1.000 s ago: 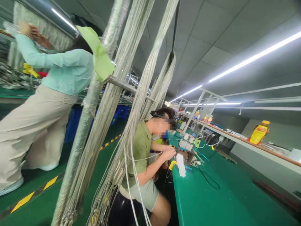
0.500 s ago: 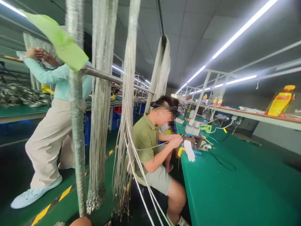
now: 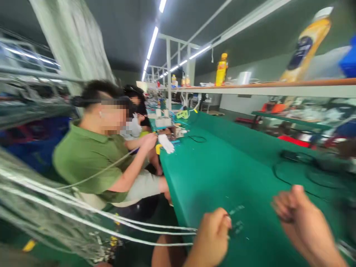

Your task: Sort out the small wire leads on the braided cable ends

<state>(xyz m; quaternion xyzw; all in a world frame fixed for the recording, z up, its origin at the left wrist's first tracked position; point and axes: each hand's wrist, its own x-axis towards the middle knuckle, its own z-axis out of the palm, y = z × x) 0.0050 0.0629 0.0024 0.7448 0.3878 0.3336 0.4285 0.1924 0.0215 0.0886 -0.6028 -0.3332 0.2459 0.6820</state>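
Observation:
My left hand (image 3: 213, 235) is closed over the near edge of the green table (image 3: 205, 167). White cables (image 3: 139, 224) run from the hanging bundle at the left into this hand, and small clear pieces show just past its fingers. To the right, my right hand (image 3: 296, 211) is raised above the table with its fingers curled; motion blurs it, and whether it holds anything cannot be made out.
A person in a green shirt (image 3: 94, 159) sits at the left, hands on a cable beside a small machine (image 3: 165, 129) and a white glove (image 3: 166, 144). Bottles stand on the shelf (image 3: 250, 87) above. A black cable (image 3: 286, 180) lies at the right.
The view has swung right toward the table. Both my hands have come into view, the left one with the cables. The standing person and the wrapped pole have left the view.

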